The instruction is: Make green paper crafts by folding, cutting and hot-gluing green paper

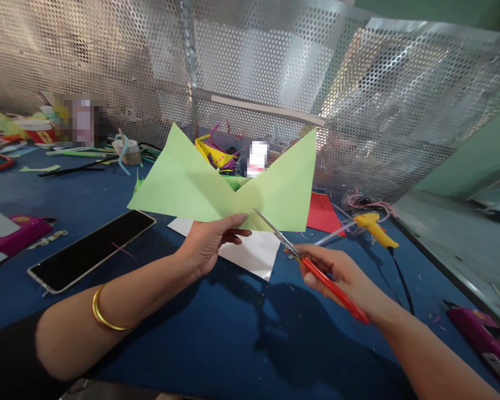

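Observation:
My left hand (210,241) pinches the lower edge of a folded light-green paper (191,186) and holds it up above the blue table (216,339). The paper spreads into two pointed wings with a notch in the middle. My right hand (337,275) grips red-handled scissors (312,266). Their metal blades reach up-left to the paper's bottom edge, right beside my left fingertips. A gold bangle circles my left wrist.
A phone (92,250) lies face up at the left, a white sheet (254,253) under the green paper, a red sheet (325,214) behind. A yellow glue gun (375,228) with black cord lies right. Magenta tools sit at both edges. Craft scraps line the perforated metal wall.

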{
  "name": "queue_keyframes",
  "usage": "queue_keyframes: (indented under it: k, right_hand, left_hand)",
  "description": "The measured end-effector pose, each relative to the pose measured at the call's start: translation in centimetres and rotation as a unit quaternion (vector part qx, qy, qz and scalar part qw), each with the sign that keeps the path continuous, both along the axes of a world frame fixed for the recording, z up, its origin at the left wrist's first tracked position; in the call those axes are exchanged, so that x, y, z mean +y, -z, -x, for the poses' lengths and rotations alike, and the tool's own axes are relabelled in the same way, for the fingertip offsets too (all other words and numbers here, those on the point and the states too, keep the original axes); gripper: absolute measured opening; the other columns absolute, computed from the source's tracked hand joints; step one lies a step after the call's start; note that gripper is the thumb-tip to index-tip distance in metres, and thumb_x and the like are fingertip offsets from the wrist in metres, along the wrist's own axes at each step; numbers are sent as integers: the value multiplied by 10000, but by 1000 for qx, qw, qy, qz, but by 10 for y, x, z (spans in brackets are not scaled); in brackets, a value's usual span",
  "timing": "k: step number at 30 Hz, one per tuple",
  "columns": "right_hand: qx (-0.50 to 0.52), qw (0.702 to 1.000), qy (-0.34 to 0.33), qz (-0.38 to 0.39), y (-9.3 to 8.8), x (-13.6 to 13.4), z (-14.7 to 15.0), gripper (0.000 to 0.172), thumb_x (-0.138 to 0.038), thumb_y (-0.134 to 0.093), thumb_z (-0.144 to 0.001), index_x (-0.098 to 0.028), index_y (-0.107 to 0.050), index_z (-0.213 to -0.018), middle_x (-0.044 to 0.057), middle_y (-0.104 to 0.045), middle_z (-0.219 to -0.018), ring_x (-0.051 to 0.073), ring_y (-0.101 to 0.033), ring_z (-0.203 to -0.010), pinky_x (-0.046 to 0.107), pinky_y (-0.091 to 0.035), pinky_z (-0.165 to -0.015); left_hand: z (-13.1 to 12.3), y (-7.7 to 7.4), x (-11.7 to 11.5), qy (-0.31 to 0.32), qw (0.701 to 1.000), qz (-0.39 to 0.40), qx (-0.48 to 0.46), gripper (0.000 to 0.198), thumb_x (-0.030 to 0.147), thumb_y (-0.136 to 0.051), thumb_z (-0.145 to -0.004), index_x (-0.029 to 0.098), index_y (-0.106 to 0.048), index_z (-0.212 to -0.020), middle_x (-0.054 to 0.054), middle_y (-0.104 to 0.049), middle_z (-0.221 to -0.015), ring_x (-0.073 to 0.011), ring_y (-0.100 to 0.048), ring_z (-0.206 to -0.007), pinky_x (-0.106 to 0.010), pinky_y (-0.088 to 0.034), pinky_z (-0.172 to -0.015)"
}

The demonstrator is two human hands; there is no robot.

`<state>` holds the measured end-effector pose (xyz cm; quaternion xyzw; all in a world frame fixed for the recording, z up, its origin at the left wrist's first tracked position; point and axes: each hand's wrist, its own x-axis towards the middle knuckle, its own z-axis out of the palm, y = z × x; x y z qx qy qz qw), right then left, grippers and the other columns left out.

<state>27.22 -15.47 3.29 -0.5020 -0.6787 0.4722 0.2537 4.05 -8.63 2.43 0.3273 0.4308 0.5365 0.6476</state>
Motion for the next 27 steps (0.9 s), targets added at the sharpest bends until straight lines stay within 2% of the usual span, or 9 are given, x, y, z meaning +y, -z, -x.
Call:
queue_keyframes:
  k: [6, 16, 22, 27]
  right_hand:
    - [12, 1000, -15, 0, -1, -2, 2, 467, -507, -615, -830, -220, -550, -1192, -2, -489, -791, 126, -387, -652, 236, -324, -555]
    - [14, 1000, -1, 10, 1, -3, 8, 443, -499, -589, -863, -210, -600, -1199, -45, -395, -662, 86, -289, -548, 222, -264, -487]
    - [-8, 1000, 17, -4, 4, -5, 7, 429, -488, -585, -868, -237, -621, -1214, -46, -415, -628, 80, -319, -510, 216, -282, -463]
    - [-19, 999, 22, -17, 5, -4, 7, 412, -458, -588, -870, -233, -625, -1213, -49, -393, -609, 81, -311, -502, 214, -285, -459]
  left_hand:
    - [-5, 3, -8, 37, 999, -10, 15, 151, 144, -826, -587, 104, -705, -667, -63, -701, -638, -178, -670, -537, -246, -474, -462]
    - [-5, 5, -10, 41, 999, -10, 17, 150, 145, -827, -602, 99, -709, -683, -61, -700, -653, -176, -674, -542, -239, -484, -467]
    - [-5, 6, -8, 53, 998, -20, 13, 196, 170, -825, -619, 115, -724, -779, -95, -733, -763, -178, -677, -568, -236, -482, -464]
    - [-4, 9, -5, 47, 998, -35, -7, 272, 274, -800, -680, 113, -700, -875, -109, -726, -861, -189, -687, -577, -238, -469, -437]
